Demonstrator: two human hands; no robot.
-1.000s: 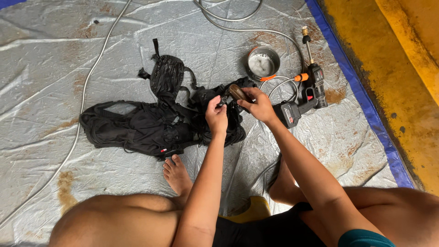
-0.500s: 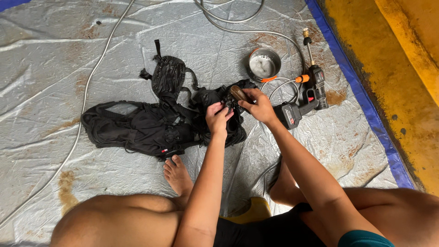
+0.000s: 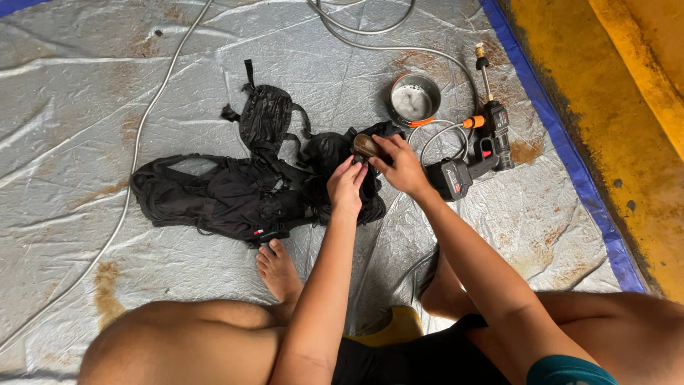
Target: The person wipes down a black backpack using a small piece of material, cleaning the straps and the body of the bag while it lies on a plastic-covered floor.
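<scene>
- On the grey tarpaulin (image 3: 499, 235), centre of view: 1 black strapped bag (image 3: 235, 196), wet-looking, spread flat with its long axis running left to right across the person's front; a smaller padded panel (image 3: 265, 117) juts away from it toward the top of the view.
- At the bag's right-hand end: both hands meet, touching the fabric there, so the bulk of the bag lies to the left of both.
- Left hand (image 3: 347, 187): fingers pinched narrow on a fold of black fabric, pulling it up slightly.
- Right hand (image 3: 402, 167): closed around 1 brown brush (image 3: 368, 147), which rests on the fabric just beyond the left fingertips (bristles not visible).
- Nearer hand: both sit on the same patch; the left is slightly closer to the bag's middle.
- Just right of the hands: 1 black cordless spray gun (image 3: 474, 157) with orange fittings, lying apart from the bag.
- Beyond it: 1 small metal pot (image 3: 414, 100) with cloudy liquid, and 1 grey hose (image 3: 153, 107) curving across the tarpaulin.
- Near edge: a bare foot (image 3: 279, 271) just below the bag.
</scene>
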